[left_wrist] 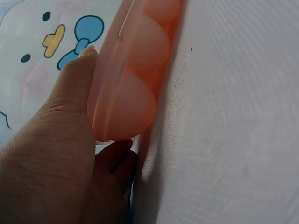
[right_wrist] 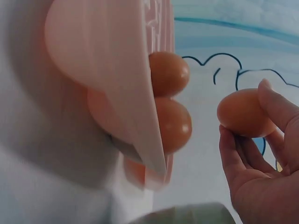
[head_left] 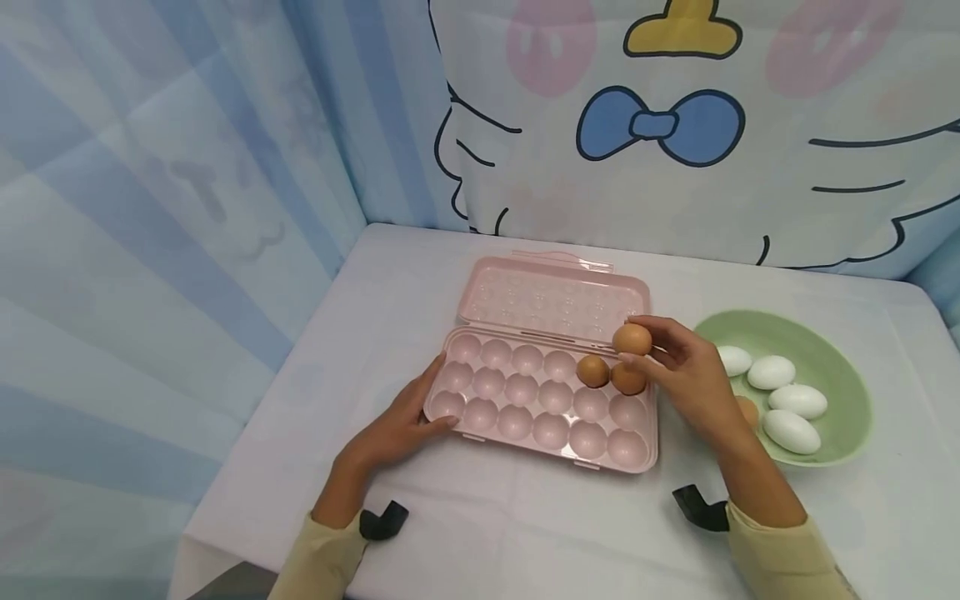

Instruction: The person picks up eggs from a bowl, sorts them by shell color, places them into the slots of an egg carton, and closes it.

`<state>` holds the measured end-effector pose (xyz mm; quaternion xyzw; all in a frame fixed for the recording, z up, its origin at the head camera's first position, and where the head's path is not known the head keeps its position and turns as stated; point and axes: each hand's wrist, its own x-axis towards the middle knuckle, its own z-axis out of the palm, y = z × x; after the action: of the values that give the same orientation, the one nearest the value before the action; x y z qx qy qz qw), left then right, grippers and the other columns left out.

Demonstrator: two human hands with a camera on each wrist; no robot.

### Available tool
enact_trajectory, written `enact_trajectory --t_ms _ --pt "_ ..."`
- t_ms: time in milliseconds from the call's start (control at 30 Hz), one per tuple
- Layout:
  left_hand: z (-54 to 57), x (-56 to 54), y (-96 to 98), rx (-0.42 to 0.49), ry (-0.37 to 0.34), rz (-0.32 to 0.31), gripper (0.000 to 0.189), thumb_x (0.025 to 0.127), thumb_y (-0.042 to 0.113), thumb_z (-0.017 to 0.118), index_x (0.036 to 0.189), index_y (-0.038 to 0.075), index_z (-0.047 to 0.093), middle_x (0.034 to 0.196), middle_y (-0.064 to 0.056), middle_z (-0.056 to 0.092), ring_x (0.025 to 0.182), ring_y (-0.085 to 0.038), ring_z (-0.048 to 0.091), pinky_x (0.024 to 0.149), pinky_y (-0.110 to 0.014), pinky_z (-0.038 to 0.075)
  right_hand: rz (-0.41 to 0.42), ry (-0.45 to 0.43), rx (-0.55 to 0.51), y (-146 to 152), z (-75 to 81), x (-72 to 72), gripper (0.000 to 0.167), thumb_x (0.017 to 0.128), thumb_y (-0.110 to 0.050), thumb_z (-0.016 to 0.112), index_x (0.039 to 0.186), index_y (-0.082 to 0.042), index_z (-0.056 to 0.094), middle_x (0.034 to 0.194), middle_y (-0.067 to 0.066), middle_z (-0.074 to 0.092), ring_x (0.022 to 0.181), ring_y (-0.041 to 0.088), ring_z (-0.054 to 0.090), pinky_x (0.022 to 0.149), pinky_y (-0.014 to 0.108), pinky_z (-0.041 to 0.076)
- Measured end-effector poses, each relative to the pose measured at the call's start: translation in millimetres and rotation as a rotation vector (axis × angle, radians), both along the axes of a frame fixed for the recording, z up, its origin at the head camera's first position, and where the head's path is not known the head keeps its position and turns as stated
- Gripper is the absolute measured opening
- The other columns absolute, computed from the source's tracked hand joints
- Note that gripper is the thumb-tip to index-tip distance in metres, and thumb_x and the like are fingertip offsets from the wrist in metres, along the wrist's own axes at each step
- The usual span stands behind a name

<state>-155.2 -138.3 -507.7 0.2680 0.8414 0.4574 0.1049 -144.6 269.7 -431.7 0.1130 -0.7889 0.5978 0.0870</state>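
A pink egg carton [head_left: 514, 423] lies open on the table, its lid [head_left: 555, 292] folded back toward the curtain. Two brown eggs sit in the right end of its back row, one egg [head_left: 592, 372] beside the other egg [head_left: 628, 380]. My right hand [head_left: 693, 379] pinches a third brown egg [right_wrist: 245, 113] between thumb and fingers, above the carton's back right corner and apart from the seated eggs. At the left end, my left hand [head_left: 401, 425] grips the carton, thumb along the front edge and fingers along the side.
Right of the carton stands a green bowl [head_left: 855, 387]. Several white eggs [head_left: 792, 432] lie in it, with a brown egg [head_left: 747, 412] partly hidden by my right wrist. A white cloth [head_left: 525, 533] covers the table, and a printed curtain [head_left: 525, 167] hangs behind.
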Motion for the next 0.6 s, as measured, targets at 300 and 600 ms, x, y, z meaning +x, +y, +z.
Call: enact_trajectory --t_ms 300,600 --pt "0.9 0.3 0.6 0.015 0.001 0.0 0.099 0.099 0.033 0.073 0.168 0.02 0.003 0.172 0.001 0.012 0.155 -0.018 0.014 0.123 -0.046 0.016 0.063 -0.074 -0.021 -24 -11.4 -11.2 0.046 0.092 -0.009 0.081 0.134 -0.004 0.065 0.122 0.014 0.068 0.109 0.015 0.068 0.093 0.024 0.053" --pt "-0.8 0.9 1.4 0.002 -0.013 0.014 0.1 0.099 0.036 0.072 0.168 0.024 0.002 0.172 0.005 0.012 0.154 -0.016 0.015 0.122 -0.045 0.017 0.097 -0.081 -0.029 -42 -21.7 -23.4 0.043 0.091 -0.004 0.08 0.131 0.0 0.066 0.119 0.018 0.067 0.105 0.017 0.068 0.091 0.025 0.054"
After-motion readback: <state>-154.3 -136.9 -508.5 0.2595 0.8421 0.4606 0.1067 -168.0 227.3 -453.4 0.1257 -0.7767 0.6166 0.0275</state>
